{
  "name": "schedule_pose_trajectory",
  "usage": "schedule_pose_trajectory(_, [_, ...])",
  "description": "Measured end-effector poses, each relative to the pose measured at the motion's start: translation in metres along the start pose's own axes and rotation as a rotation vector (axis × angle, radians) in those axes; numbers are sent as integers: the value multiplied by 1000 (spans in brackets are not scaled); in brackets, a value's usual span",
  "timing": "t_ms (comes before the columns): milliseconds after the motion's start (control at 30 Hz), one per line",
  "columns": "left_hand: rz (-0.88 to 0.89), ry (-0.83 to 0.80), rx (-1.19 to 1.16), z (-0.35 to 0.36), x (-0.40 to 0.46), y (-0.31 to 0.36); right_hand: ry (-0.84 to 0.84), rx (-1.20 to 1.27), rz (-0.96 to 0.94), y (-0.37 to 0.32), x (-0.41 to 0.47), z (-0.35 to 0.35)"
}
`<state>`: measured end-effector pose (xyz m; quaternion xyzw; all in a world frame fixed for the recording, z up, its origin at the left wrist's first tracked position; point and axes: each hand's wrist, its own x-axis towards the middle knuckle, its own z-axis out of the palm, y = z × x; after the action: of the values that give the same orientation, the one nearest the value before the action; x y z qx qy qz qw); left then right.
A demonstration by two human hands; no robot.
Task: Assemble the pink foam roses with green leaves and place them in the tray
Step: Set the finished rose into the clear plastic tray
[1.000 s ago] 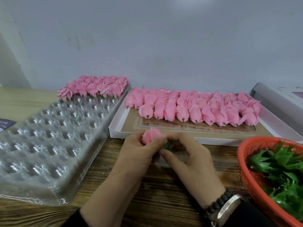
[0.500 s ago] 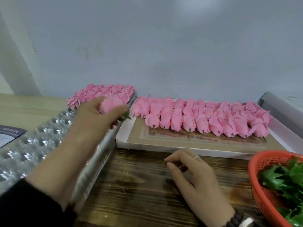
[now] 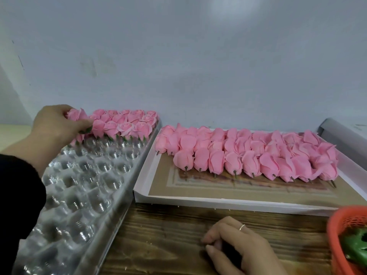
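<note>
My left hand (image 3: 57,124) pinches an assembled pink rose (image 3: 76,115) with a green leaf under it, held over the far left end of the clear plastic cell tray (image 3: 79,185). Several finished roses (image 3: 127,122) fill the tray's far rows. My right hand (image 3: 236,247) rests on the wooden table with fingers loosely curled, holding nothing. Several bare pink rose heads (image 3: 248,155) with short stems lie in rows in the white box lid (image 3: 218,201). Green leaves (image 3: 355,245) sit in the orange basket (image 3: 335,235) at the right edge.
A grey wall rises close behind the table. A white box (image 3: 337,130) stands at the far right. Bare wooden tabletop (image 3: 168,235) lies between the tray and the basket, in front of the box lid.
My left hand carried the assembled rose from the table's middle up and left to the far end of the tray. My right hand let go and stayed low on the table.
</note>
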<state>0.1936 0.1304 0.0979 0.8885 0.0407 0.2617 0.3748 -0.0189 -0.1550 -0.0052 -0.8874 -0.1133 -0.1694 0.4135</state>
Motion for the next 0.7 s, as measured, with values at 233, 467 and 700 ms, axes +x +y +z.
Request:
schedule_pose_trajectory(233, [1, -70, 167, 25, 9, -13, -8, -50, -91, 10, 5, 1])
schedule_pose_trajectory(467, [40, -65, 256, 44, 16, -27, 24, -108, -117, 11, 5, 5])
schedule_pose_trajectory(700, [9, -52, 298, 53, 24, -45, -30, 126, -36, 4, 4, 11])
